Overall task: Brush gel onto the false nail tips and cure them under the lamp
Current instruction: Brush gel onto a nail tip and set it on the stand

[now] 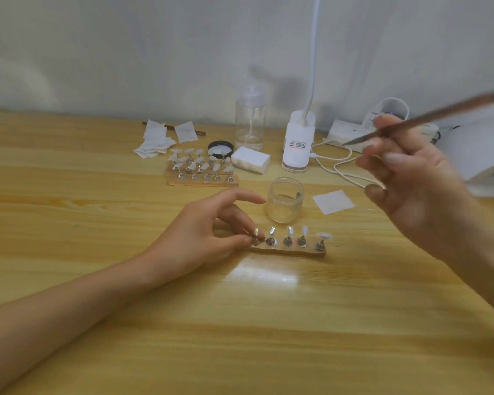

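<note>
A wooden strip (290, 251) lies at the table's centre and carries several false nail tips (289, 230) on small metal stands. My left hand (208, 238) pinches the leftmost stand (255, 236) between thumb and fingers. My right hand (411, 181) is raised at the right, blurred, and holds a brown-handled brush (428, 116) that points down to the left. A small glass jar (285, 199) stands just behind the strip. The white curing lamp (479, 149) sits at the far right, partly behind my right hand.
Two more wooden strips (201, 178) with several nail tips lie further back. Around them are white wipes (157, 138), a clear pump bottle (250, 121), a black ring lid (220, 146), a white block (250, 159), a clip lamp base (297, 146), a loose wipe (332, 201) and white cables (342, 169).
</note>
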`<control>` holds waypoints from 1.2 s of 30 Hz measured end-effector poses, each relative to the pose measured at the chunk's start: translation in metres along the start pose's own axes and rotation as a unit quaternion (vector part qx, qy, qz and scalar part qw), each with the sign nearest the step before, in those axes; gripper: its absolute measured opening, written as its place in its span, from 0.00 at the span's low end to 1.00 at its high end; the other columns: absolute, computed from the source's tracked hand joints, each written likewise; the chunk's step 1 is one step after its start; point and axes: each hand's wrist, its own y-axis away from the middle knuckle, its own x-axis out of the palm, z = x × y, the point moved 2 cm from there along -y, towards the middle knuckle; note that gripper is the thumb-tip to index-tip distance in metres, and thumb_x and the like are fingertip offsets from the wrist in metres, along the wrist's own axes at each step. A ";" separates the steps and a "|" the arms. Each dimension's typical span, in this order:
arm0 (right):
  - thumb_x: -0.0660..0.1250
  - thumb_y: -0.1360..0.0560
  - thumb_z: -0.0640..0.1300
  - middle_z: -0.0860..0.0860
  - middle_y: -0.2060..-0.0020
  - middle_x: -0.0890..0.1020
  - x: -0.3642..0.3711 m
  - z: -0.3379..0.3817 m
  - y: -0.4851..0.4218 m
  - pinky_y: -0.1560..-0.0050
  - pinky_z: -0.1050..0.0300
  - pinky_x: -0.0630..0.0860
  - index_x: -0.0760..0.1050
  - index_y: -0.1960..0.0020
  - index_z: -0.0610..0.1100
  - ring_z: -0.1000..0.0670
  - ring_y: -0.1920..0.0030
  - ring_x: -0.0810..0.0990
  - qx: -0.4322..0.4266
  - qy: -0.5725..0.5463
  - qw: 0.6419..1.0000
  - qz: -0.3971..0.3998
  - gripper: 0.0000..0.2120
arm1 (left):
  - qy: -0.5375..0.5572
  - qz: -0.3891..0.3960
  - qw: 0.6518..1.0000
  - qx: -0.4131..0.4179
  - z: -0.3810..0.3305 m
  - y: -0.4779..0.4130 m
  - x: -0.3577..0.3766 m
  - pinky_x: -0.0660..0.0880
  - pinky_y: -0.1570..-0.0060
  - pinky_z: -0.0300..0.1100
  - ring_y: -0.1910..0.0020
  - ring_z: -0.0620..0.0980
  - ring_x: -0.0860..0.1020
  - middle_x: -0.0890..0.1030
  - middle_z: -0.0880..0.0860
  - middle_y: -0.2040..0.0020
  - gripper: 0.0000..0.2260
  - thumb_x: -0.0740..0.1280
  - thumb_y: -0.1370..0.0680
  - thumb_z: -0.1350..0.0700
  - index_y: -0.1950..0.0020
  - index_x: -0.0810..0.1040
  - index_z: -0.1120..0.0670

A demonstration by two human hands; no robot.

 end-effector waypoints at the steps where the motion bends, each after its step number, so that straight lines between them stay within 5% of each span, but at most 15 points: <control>1: 0.60 0.21 0.37 0.57 0.62 0.82 0.005 -0.001 -0.004 0.68 0.66 0.74 0.82 0.50 0.58 0.58 0.58 0.81 -0.009 0.004 1.000 -0.007 0.18 | 0.000 0.004 1.000 0.002 -0.001 0.000 0.000 0.76 0.46 0.30 0.49 0.42 0.85 0.87 0.45 0.54 0.24 0.75 0.25 0.64 0.33 0.75 0.46; 5: 0.54 0.18 0.42 0.53 0.69 0.77 0.023 -0.011 -0.011 0.70 0.64 0.70 0.79 0.55 0.52 0.55 0.67 0.75 -0.045 -0.013 0.998 -0.040 0.16 | 0.000 0.025 1.000 0.012 -0.004 -0.008 -0.002 0.77 0.48 0.31 0.51 0.43 0.85 0.86 0.48 0.57 0.29 0.77 0.27 0.65 0.31 0.73 0.46; 12: 0.57 0.20 0.43 0.52 0.70 0.74 0.020 -0.039 -0.015 0.70 0.63 0.70 0.81 0.55 0.46 0.55 0.67 0.71 -0.086 0.097 0.980 -0.150 0.14 | -0.086 0.020 0.991 0.096 -0.006 -0.010 0.001 0.76 0.52 0.40 0.48 0.43 0.83 0.84 0.42 0.59 0.30 0.76 0.26 0.64 0.30 0.70 0.45; 17: 0.57 0.19 0.38 0.55 0.68 0.76 0.018 -0.050 -0.016 0.71 0.61 0.74 0.69 0.53 0.44 0.55 0.66 0.76 -0.104 0.130 0.978 -0.122 0.05 | -0.068 -0.017 0.989 0.133 -0.007 -0.004 0.001 0.77 0.54 0.34 0.53 0.45 0.85 0.84 0.44 0.59 0.33 0.76 0.26 0.65 0.28 0.68 0.44; 25: 0.61 0.19 0.39 0.48 0.67 0.74 0.023 -0.057 -0.019 0.72 0.60 0.74 0.69 0.55 0.43 0.53 0.67 0.74 -0.089 0.182 0.977 -0.066 0.06 | 0.088 -0.088 0.983 0.138 -0.029 -0.039 -0.029 0.82 0.53 0.45 0.55 0.50 0.85 0.83 0.49 0.57 0.28 0.77 0.26 0.59 0.29 0.71 0.47; 32: 0.59 0.18 0.36 0.49 0.67 0.71 0.024 -0.061 -0.020 0.72 0.59 0.73 0.68 0.56 0.43 0.54 0.67 0.72 -0.085 0.196 0.976 -0.032 0.08 | 0.109 -0.171 0.971 0.124 -0.004 -0.062 -0.007 0.77 0.58 0.37 0.54 0.44 0.83 0.83 0.45 0.57 0.24 0.74 0.24 0.64 0.31 0.72 0.52; 36: 0.58 0.19 0.36 0.52 0.67 0.72 0.024 -0.064 -0.021 0.72 0.60 0.73 0.69 0.56 0.43 0.54 0.66 0.71 -0.075 0.190 0.979 -0.013 0.07 | 0.088 -0.175 0.970 0.145 0.011 -0.062 -0.005 0.77 0.59 0.49 0.54 0.46 0.83 0.83 0.47 0.56 0.23 0.75 0.24 0.63 0.33 0.73 0.50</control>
